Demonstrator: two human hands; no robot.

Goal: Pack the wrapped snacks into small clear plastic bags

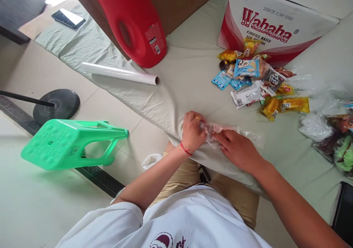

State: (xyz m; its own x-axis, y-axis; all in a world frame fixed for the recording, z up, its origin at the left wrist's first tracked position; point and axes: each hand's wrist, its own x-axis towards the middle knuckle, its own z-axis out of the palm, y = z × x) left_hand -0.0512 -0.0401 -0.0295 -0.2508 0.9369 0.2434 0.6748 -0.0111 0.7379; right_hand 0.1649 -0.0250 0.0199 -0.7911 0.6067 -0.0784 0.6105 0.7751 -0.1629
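Near the front edge of the cloth-covered table (pixel 193 97) lies a small pinkish item in crinkled clear plastic wrap (pixel 222 127). What is inside the wrap cannot be made out. My left hand (pixel 193 131), with a ring and a red string bracelet, is closed on the wrap's left end. From the right, my right hand (pixel 239 150) pinches the wrap with thumb and forefinger, close to the left fingers. Part of the item is hidden behind the right hand. Loose clear film spreads out to its right.
Packaged snacks (pixel 246 67) are heaped before a Wahaha carton (pixel 264 23). Plastic-wrapped bundles (pixel 316 126) lie at the right. A film roll (pixel 121 73), red jug (pixel 143 31) and phone (pixel 68 18) occupy the left. On the floor is a green stool (pixel 71 145).
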